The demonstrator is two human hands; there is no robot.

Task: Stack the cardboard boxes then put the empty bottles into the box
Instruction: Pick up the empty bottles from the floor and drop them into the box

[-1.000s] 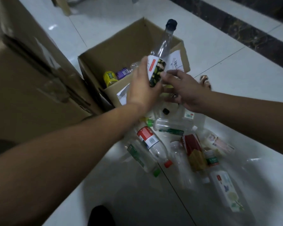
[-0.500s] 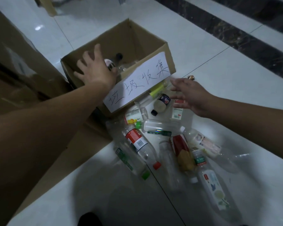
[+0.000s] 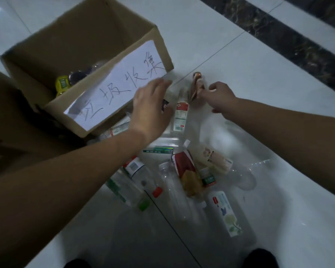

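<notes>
Two hands are working over a scatter of empty bottles. The right hand (image 3: 221, 97) has its fingers curled round one end of a slim brownish plastic bottle (image 3: 196, 88), lifted just ahead of its knuckles. The left hand (image 3: 149, 111) is flat, palm down, fingers stretched. Whether it touches anything beneath it cannot be told.

Just beyond the left hand's fingertips stands the open brown cardboard box (image 3: 75, 41), with a white paper sheet with black handwriting (image 3: 114, 89) on the wall nearest that hand. A yellow-labelled bottle (image 3: 62, 85) already lies inside.

The weak point is probably the right hand's hold. It grips near the bottle's end, so a quick swing towards the box could let the light bottle twist free. A short throw might strike the papered wall and bounce back.

The left hand hovers low over a clear bottle with a white and red label (image 3: 181, 117). A careless sweep there could send round bottles rolling off across the glossy pale tiled floor (image 3: 259, 64).

Below both wrists lies the remaining heap, among it a clear red-capped bottle (image 3: 137, 171).
</notes>
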